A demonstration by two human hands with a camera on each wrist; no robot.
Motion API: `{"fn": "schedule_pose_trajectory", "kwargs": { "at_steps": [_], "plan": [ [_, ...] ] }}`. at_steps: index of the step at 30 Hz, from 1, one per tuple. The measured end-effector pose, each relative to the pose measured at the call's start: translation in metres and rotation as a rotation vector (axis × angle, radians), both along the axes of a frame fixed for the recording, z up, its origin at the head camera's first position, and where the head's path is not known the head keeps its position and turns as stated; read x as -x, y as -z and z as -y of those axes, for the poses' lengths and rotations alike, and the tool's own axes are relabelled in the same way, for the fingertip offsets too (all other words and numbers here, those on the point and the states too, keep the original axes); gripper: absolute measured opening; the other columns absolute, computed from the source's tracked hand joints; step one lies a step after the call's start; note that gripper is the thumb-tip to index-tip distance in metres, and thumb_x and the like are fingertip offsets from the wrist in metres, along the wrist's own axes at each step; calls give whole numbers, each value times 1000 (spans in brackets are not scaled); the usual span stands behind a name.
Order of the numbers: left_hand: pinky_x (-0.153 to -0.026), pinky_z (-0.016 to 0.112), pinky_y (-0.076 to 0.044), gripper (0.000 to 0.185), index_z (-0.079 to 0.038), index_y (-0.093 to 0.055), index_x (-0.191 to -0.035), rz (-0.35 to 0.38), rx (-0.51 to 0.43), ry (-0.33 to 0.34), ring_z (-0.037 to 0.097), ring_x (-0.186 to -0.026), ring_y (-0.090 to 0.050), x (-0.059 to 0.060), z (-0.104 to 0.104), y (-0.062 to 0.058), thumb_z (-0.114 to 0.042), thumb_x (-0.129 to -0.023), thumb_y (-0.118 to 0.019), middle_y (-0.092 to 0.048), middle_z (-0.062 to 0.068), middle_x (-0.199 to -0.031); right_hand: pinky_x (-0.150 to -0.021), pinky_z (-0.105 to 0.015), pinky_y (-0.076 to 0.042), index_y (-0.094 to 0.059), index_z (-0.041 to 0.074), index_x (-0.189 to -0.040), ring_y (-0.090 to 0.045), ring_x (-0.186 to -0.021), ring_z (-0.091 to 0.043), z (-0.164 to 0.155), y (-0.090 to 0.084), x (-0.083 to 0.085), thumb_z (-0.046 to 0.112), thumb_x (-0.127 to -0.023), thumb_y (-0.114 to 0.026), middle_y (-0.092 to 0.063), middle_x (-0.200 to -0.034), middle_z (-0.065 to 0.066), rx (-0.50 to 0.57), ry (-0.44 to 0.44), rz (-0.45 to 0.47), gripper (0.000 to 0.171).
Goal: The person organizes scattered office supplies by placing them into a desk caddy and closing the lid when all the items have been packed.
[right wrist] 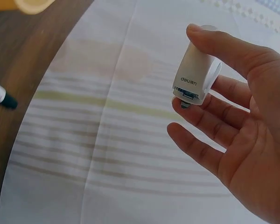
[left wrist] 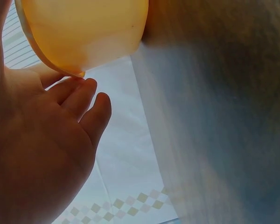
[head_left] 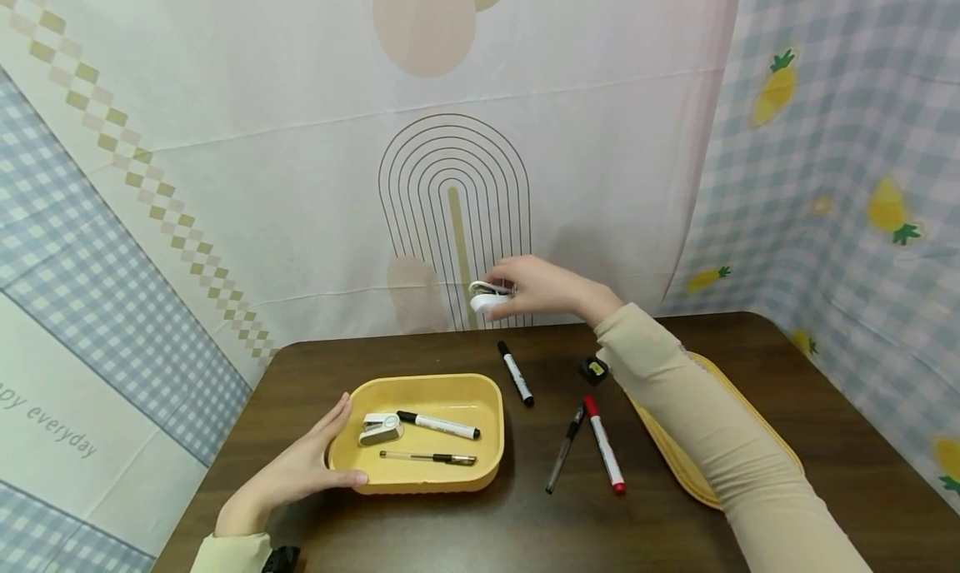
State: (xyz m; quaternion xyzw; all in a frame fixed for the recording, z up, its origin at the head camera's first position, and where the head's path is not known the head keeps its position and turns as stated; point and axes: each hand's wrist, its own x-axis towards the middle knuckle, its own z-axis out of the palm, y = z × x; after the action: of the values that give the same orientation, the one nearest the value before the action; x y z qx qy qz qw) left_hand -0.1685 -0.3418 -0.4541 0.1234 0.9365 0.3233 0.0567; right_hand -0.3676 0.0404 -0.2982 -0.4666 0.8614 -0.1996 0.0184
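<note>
Right hand (head_left: pixel 542 286) pinches white stapler (right wrist: pixel 193 70), above and right of left hand (head_left: pixel 298 466), which grips yellow tray (head_left: pixel 423 486); best keep pinch firm, tray steady.

I pinch a white stapler (right wrist: pixel 192 67) between the thumb and fingers of my right hand (right wrist: pixel 267 116), in front of a pale striped cloth (right wrist: pixel 130 149). Leftward, a dark-capped marker (right wrist: pixel 0 95) and a yellow rim (right wrist: pixel 33 6) show by the brown tabletop (right wrist: pixel 30 51).
</note>
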Motion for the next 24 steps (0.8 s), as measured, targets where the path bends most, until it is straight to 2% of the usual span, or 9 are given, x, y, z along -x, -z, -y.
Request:
{"fn": "schedule_pose_trajectory", "kwargs": {
  "at_steps": [16,24],
  "plan": [
    [-111,62,-25,115,-3,-17,-161,-11,-4,4,40,-149,-15,1,1,3,-45,-78,-85,-6,13,-168,-80,-32,-45,-66,11,-129,-53,-90,-13,47,-10,-37,43,-89,-76,-62,-110,2,17,-170,-87,52],
    [-112,60,-23,114,0,-19,-160,-23,-8,2,40,-149,-16,1,0,2,-45,-78,-86,-8,14,-168,-82,-26,-46,-64,8,-133,-54,-91,-9,61,-8,-47,44,-90,-75,-61,-111,3,57,-263,-132,57]
  ]
}}
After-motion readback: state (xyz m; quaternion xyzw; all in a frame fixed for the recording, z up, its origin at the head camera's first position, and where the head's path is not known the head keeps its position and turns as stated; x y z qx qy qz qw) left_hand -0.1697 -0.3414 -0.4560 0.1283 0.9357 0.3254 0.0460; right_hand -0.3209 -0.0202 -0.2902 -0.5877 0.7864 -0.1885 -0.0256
